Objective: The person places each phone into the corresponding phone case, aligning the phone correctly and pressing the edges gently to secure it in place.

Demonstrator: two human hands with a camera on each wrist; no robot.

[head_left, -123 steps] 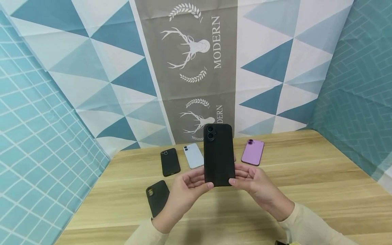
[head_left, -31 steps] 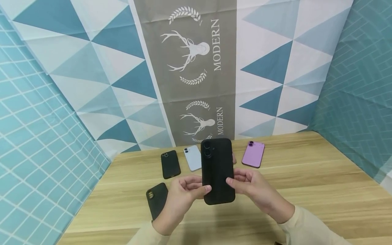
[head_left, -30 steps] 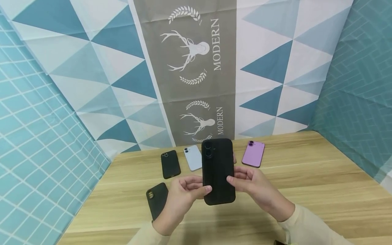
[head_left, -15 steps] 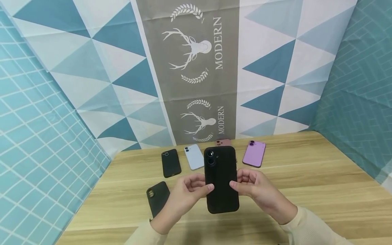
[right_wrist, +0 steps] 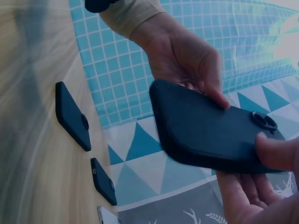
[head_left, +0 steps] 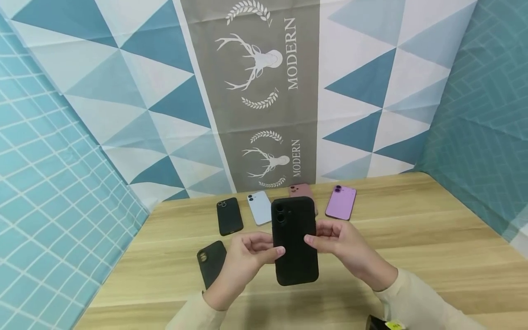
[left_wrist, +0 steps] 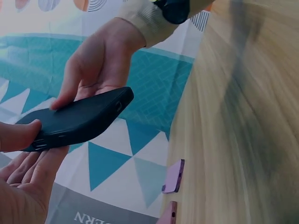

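A phone in a black case point(head_left: 294, 252) is held up over the table, its back with two camera lenses towards the head camera. My left hand point(head_left: 245, 259) grips its left edge, thumb on the back and fingers behind. On the opposite edge, my right hand point(head_left: 346, 250) pinches it the same way, thumb a little higher. The left wrist view shows the cased phone point(left_wrist: 79, 119) nearly edge-on, with an opening in the case's end. In the right wrist view, the phone's smooth back point(right_wrist: 205, 126) is tilted. Its screen side is hidden.
On the wooden table point(head_left: 412, 229) lie a black case point(head_left: 211, 262) with an open camera cut-out, partly behind my left wrist, a black phone point(head_left: 229, 217), a white phone point(head_left: 260, 208), a pink phone point(head_left: 303, 190) and a purple phone point(head_left: 341, 203). Patterned cloth point(head_left: 264, 91) hangs behind.
The cased phone has come lower, uncovering the pink phone behind it. My thumbs have shifted from its bottom corners to partway up its sides. Both hands still hold it.
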